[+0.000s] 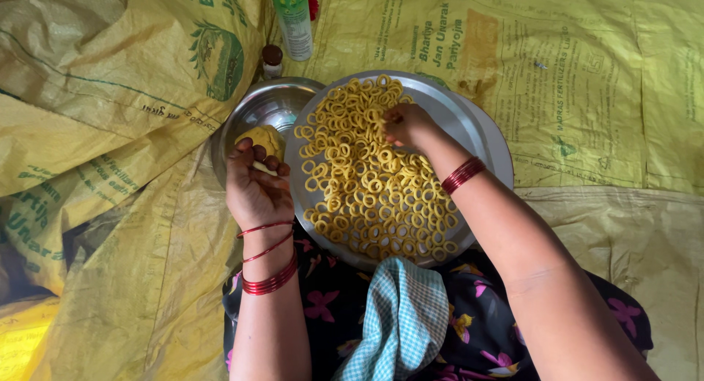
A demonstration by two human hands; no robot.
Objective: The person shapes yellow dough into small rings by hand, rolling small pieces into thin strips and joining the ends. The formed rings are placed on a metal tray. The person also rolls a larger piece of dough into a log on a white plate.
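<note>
Soft, even daylight fills the head view, bright without harshness. The steel bowl point(265, 106) carries a pale sheen along its inner wall, and the round steel plate point(458, 113) shows a mild glare on its bare rim. Shadows are faint (darkest in the folds of the yellow sacking point(110, 95) at the left edge). Focus is sharp at centre, with slight softening and stretching toward the corners.

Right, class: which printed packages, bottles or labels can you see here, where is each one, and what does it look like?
Printed sacks: spread as ground cover; yellow, green print.
Green leaf emblem: on the upper-left sack; roundish.
Spray can: top centre, upright; green-and-white label.
Small bottle: beside the can; brown cap.
</note>
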